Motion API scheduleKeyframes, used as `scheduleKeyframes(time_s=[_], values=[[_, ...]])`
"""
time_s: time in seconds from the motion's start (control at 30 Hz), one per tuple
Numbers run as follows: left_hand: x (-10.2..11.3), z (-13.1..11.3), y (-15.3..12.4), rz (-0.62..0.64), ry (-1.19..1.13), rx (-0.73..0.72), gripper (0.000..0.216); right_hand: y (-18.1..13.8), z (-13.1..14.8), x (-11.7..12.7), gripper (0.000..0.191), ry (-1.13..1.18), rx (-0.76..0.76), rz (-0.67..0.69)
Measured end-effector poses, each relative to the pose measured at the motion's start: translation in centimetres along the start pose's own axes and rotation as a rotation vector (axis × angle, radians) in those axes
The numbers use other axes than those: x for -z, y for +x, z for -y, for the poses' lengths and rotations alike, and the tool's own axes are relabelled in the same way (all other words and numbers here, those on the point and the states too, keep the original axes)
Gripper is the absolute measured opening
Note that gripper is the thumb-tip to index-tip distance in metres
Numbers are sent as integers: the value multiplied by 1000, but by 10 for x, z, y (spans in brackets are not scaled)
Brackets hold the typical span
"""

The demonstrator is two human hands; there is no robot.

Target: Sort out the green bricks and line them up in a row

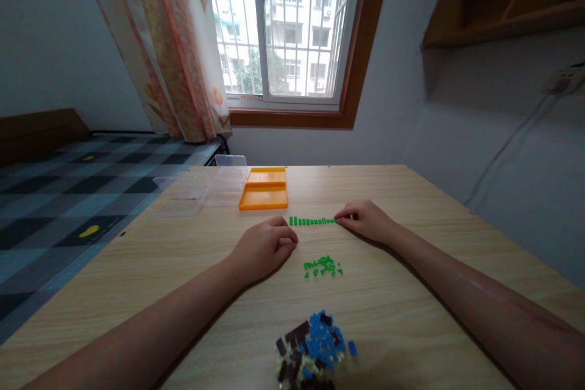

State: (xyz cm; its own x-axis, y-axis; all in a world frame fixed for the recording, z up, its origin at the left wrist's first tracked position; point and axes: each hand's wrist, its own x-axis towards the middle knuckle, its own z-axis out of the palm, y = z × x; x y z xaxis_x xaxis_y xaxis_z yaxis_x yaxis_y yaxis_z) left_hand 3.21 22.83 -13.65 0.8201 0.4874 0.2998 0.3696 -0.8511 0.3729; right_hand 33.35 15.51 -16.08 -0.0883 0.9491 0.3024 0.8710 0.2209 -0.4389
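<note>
A row of small green building bricks runs left to right across the wooden table. At its right end, my right hand pinches a tiny green brick at the fingertips. My left hand rests on the table just below the row's left end, its fingers curled together; whatever they hold, if anything, is hidden. Between my hands and closer to me lies a loose pile of green bricks. Nearest to me is a mixed heap of blue bricks, with dark brown bricks and pale ones among them.
An orange two-section tray lies beyond my left hand. Clear plastic containers stand left of it near the table's edge. A bed with a checked cover borders the table on the left; a wall rises at the right.
</note>
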Motion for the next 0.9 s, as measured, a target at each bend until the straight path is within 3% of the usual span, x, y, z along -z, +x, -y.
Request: scheduleKeyframes(time_s=[0.9], values=[[-1,0,-1,22,18,14,19,-2,-5,-1,22,72,-33,13]])
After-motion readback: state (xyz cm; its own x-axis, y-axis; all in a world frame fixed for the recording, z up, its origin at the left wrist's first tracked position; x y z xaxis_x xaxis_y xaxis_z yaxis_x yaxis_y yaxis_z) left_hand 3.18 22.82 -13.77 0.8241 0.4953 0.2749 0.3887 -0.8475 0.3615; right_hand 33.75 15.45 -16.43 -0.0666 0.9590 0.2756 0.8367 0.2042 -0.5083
